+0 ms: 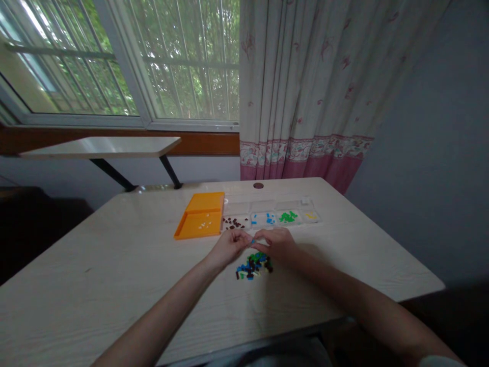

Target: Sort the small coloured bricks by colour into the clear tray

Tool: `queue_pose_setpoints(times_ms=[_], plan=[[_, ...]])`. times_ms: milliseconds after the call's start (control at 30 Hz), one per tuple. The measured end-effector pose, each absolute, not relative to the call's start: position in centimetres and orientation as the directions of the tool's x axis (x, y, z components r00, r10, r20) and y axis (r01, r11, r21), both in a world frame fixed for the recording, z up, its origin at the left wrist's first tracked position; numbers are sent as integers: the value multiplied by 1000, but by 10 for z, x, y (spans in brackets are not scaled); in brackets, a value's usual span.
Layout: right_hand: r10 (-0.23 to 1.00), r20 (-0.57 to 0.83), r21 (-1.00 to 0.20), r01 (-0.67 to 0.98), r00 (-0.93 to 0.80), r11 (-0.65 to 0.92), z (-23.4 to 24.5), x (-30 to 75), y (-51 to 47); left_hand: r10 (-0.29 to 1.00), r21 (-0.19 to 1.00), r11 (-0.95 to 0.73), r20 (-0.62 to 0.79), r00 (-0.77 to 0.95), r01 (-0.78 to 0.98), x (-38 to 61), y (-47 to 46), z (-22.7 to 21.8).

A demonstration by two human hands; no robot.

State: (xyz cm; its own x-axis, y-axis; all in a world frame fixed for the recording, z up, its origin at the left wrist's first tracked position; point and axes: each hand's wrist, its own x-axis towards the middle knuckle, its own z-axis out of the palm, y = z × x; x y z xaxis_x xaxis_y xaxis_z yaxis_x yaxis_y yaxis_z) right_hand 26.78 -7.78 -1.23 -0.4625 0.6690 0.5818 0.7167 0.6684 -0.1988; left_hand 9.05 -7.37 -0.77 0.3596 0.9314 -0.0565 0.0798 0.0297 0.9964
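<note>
My left hand (pixel 231 245) and my right hand (pixel 278 242) meet fingertip to fingertip above the table. Between them shows a small blue building brick (pixel 252 241), pinched by the fingers of both. Just below lies a mixed pile of small bricks (pixel 253 265) in blue, green, dark brown and pale yellow. Behind my hands, clear plastic boxes hold sorted pieces: dark brown bricks (pixel 234 223), blue bricks (pixel 270 219), green bricks (pixel 289 216) and yellow bricks (pixel 311 215). Several whitish pieces (pixel 205 223) rest in an open orange case (pixel 183 232) to the left.
The pale wooden table (pixel 114 260) carries everything. A raised shelf (pixel 110 146) on black supports stands at its back left. A round cable hole (pixel 259 185) sits near the back edge, in front of a patterned curtain (pixel 301 102) and a barred window (pixel 183 66).
</note>
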Motion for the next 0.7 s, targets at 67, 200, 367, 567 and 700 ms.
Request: queue_pose_setpoints(times_ms=[67, 200, 367, 567, 700], plan=[[668, 584, -192, 722, -460, 665, -14, 267, -78, 936, 996, 13, -42, 349, 86, 91, -75, -5], [653, 600, -185, 713, -462, 676, -15, 269, -76, 942, 995, 4, -38, 332, 103, 91, -76, -2], [599, 655, -165, 686, -461, 709, -14, 270, -75, 925, 990, -1, -53, 377, 140, 89, -74, -4], [561, 728, -173, 685, -395, 707, -6, 280, -74, 768, 827, -394, 57, 638, 401, 61, -75, 19], [549, 767, -181, 707, -334, 683, -1, 288, -72, 624, 648, -573, -52, 780, 502, 46, -78, 28]])
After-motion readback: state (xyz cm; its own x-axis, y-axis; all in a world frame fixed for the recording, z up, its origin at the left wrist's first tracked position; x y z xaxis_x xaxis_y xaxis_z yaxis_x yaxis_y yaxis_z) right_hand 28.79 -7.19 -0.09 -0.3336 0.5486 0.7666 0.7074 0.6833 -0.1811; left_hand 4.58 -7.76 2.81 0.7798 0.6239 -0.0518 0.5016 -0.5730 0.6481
